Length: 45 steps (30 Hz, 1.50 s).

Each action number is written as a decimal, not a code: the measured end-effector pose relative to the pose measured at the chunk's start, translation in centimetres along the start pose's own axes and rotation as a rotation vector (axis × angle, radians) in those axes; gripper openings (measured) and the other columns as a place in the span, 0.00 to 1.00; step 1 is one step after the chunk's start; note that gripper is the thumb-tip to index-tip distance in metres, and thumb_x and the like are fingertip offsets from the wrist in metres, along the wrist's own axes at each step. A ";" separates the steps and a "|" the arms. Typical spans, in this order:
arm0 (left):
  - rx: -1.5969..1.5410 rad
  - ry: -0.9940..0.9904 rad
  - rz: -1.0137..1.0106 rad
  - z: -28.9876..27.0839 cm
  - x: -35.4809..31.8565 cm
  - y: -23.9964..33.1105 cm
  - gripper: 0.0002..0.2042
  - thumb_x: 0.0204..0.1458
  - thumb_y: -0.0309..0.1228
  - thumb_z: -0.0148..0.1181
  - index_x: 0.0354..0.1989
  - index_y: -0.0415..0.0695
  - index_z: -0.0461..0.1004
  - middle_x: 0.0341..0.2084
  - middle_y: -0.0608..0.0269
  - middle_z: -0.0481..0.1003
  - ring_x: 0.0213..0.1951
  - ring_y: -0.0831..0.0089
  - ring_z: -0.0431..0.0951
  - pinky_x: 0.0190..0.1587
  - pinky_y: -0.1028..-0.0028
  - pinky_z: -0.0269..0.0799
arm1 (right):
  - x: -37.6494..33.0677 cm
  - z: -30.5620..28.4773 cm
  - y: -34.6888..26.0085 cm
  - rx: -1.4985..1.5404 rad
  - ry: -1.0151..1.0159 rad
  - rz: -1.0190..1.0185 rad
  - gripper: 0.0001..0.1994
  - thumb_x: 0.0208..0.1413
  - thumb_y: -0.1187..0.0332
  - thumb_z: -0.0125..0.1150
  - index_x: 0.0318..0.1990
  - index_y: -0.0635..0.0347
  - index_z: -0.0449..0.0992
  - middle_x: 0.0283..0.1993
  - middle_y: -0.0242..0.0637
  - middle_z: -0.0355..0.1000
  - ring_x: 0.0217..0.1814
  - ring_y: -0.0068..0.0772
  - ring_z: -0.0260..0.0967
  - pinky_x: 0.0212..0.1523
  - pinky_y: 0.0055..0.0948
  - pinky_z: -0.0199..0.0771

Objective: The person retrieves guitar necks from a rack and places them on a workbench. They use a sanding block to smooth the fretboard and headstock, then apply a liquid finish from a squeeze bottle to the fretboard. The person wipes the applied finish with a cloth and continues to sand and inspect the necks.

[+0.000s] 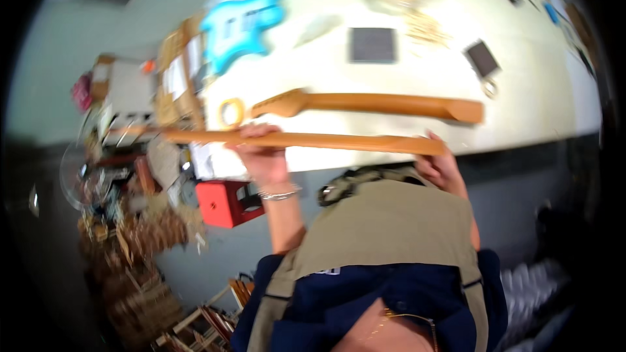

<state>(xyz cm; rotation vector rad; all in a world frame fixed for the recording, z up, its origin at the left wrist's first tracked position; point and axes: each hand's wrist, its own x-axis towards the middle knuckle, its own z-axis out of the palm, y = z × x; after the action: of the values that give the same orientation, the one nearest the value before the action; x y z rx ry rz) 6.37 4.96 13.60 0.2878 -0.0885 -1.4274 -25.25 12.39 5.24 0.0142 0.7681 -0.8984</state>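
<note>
A long brown wooden guitar neck (pixel 339 142) is held edge-on in front of me, near the table's front edge. My left hand (pixel 262 156) is closed around it left of its middle, with fingers over the top. At its right end, my right hand (pixel 440 164) grips the heel. The narrow headstock end reaches out to the left, past the table. Just beyond, a second wooden guitar neck (pixel 385 103) lies on the white table, its headstock pointing left. A roll of tape (pixel 231 113) lies beside that headstock.
On the white table (pixel 535 78) are a light-blue guitar body (pixel 238 25), a dark square pad (pixel 372 45), a smaller dark pad (pixel 482 58) and a small ring (pixel 490 87). Tools lie at the far right. A red stool (pixel 222 203) and stacked wooden pieces (pixel 153 228) stand at left.
</note>
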 end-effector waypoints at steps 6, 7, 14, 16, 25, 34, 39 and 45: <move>0.246 -0.168 -0.044 0.4 -1.6 -3.8 0.19 0.44 0.52 0.55 0.40 0.55 0.68 0.27 0.75 0.68 0.34 0.75 0.68 0.50 0.67 0.62 | 1.4 -6.3 1.0 0.068 0.011 0.055 0.21 0.58 0.46 0.38 0.24 0.51 0.65 0.09 0.28 0.54 0.03 0.20 0.42 0.05 0.18 0.41; 0.231 -0.229 -0.078 0.0 -1.7 -4.3 0.19 0.45 0.52 0.54 0.41 0.55 0.68 0.28 0.74 0.68 0.35 0.74 0.68 0.51 0.66 0.61 | 1.2 -6.4 1.2 0.106 0.066 0.074 0.21 0.58 0.46 0.39 0.23 0.51 0.64 0.10 0.28 0.54 0.03 0.19 0.43 0.05 0.18 0.41; 0.332 -0.297 -0.122 0.6 -2.7 -6.2 0.19 0.47 0.51 0.55 0.41 0.53 0.65 0.29 0.72 0.68 0.38 0.72 0.69 0.52 0.63 0.63 | 1.3 -8.2 2.5 0.062 0.215 -0.033 0.23 0.55 0.43 0.44 0.23 0.55 0.65 0.13 0.31 0.59 0.09 0.22 0.54 0.07 0.15 0.52; 0.348 -0.305 -0.122 1.0 -2.7 -6.3 0.16 0.49 0.45 0.56 0.41 0.51 0.64 0.30 0.69 0.69 0.40 0.69 0.72 0.53 0.60 0.65 | 1.0 -8.9 1.7 0.071 0.020 0.007 0.23 0.56 0.45 0.43 0.39 0.59 0.69 0.29 0.41 0.70 0.24 0.33 0.69 0.21 0.23 0.70; 0.446 -0.155 0.178 6.8 -2.2 -2.8 0.24 0.53 0.39 0.53 0.54 0.42 0.56 0.39 0.61 0.67 0.43 0.65 0.69 0.53 0.61 0.62 | 1.1 -11.4 3.8 0.168 0.331 -0.271 0.27 0.56 0.44 0.37 0.43 0.60 0.68 0.44 0.41 0.69 0.46 0.41 0.68 0.47 0.42 0.69; 0.386 -0.153 0.258 9.0 -2.4 -2.9 0.33 0.52 0.55 0.42 0.58 0.41 0.53 0.39 0.60 0.66 0.43 0.63 0.68 0.52 0.61 0.60 | -0.1 -10.9 4.1 0.085 0.403 -0.174 0.27 0.54 0.46 0.41 0.51 0.58 0.63 0.45 0.39 0.68 0.46 0.40 0.68 0.45 0.39 0.71; 0.464 -0.140 0.221 8.5 -3.4 -6.2 0.32 0.53 0.55 0.38 0.57 0.40 0.52 0.39 0.58 0.67 0.41 0.64 0.69 0.49 0.65 0.60 | 1.4 -8.1 3.8 0.187 0.331 -0.164 0.27 0.55 0.47 0.38 0.51 0.61 0.62 0.45 0.41 0.67 0.43 0.42 0.69 0.42 0.39 0.73; 0.558 -0.322 0.085 5.1 -5.7 -11.2 0.30 0.55 0.55 0.33 0.54 0.39 0.55 0.40 0.58 0.67 0.46 0.65 0.68 0.53 0.66 0.58 | 2.4 -2.3 4.0 0.150 0.229 -0.174 0.27 0.56 0.48 0.34 0.50 0.62 0.63 0.43 0.41 0.67 0.42 0.40 0.69 0.39 0.38 0.73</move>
<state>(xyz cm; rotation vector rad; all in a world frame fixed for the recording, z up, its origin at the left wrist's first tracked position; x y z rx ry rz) -6.38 8.54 16.32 0.5007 -0.7607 -1.3335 -22.82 14.01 0.87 0.1876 0.9226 -1.1317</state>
